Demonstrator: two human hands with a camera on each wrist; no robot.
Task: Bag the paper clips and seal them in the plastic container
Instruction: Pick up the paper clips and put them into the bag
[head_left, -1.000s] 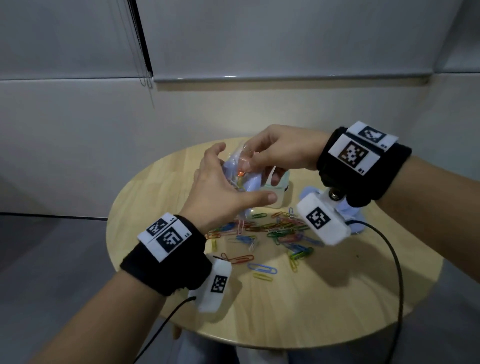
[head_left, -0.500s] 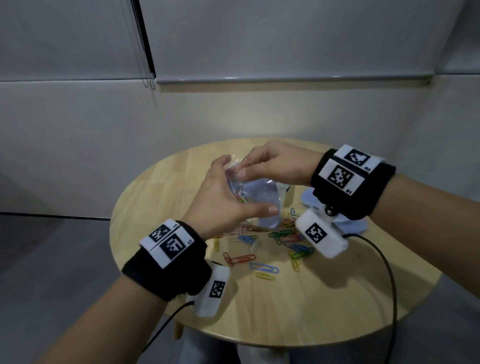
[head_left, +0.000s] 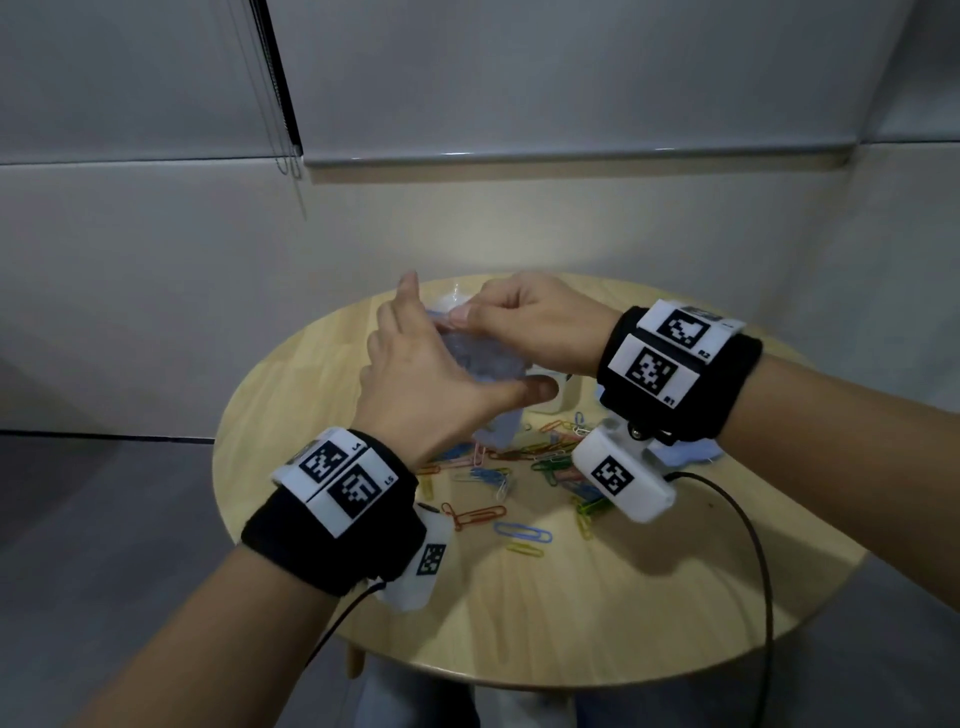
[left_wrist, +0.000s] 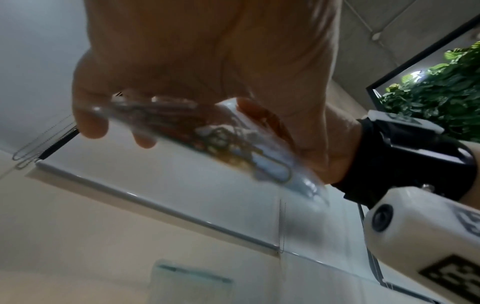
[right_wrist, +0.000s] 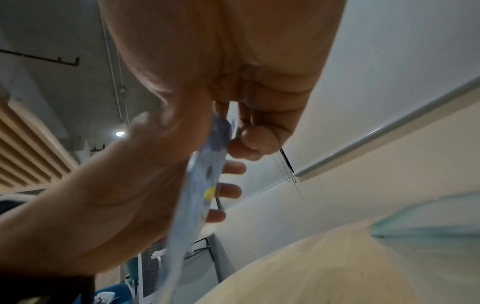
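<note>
I hold a clear plastic bag (head_left: 485, 361) with several paper clips inside above the round wooden table (head_left: 597, 597). My left hand (head_left: 441, 364) wraps its side, thumb in front, fingers behind. The right hand (head_left: 465, 318) pinches the bag's top edge. The left wrist view shows the bag (left_wrist: 223, 135) against my left palm, clips visible through it. In the right wrist view my right hand (right_wrist: 231, 131) nips the bag (right_wrist: 200, 193) at the top. Several coloured paper clips (head_left: 519, 462) lie loose on the table below. The pale plastic container (head_left: 563, 397) stands just behind the bag, mostly hidden.
A light blue lid (head_left: 693, 453) lies on the table under my right wrist. A black cable (head_left: 763, 571) runs over the table's right side. The container's rim (right_wrist: 426, 226) shows at the right of the right wrist view. A wall and a roller blind stand behind the table.
My right hand came down from over the bag's mouth and now pinches its top edge. Both hands and the bag shifted slightly left and up.
</note>
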